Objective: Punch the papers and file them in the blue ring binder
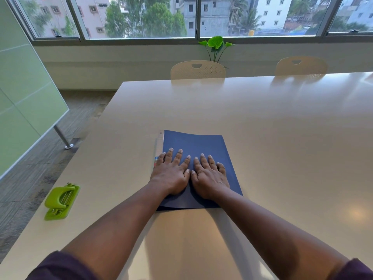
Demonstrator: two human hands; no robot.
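Blue ring binder (198, 150) shown closed, lying flat on bench (262, 122) in front of person. Left hand (171, 172) and right hand (210, 177) laid side by side on cover, fingers straight and spread, pressing down; nothing gripped. Paper edge and coloured tabs seen protruding at binder's left side. Green hole punch (61, 201) set well apart near left bench edge, untouched. No loose papers visible. Filing judged complete or nearly so; only final closing press left.
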